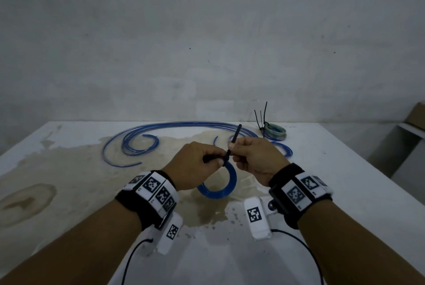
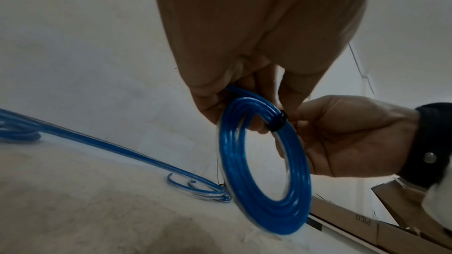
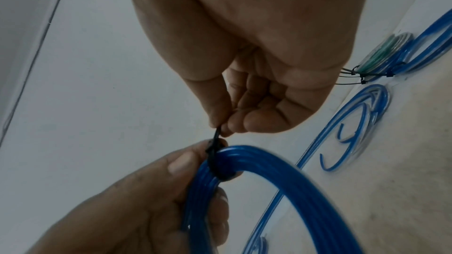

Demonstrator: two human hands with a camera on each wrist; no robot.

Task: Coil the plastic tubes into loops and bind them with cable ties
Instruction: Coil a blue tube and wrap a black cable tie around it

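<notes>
Blue tube coil (image 1: 226, 181), held above the table (image 1: 345, 169), hangs at 6 o'clock between both hands. Left hand (image 1: 195, 165) pinches the coil at the black cable tie (image 3: 215, 161); right hand (image 1: 257, 160) grips the tie's tail, which points to 12 o'clock. Pull the tail straight away from the head while pinching the turns flat, so that none slips free.

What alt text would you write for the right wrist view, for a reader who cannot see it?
The right hand pinches the tail of a black cable tie wrapped round a blue tube coil, which the left hand grips. More tubes lie on the table.
</notes>
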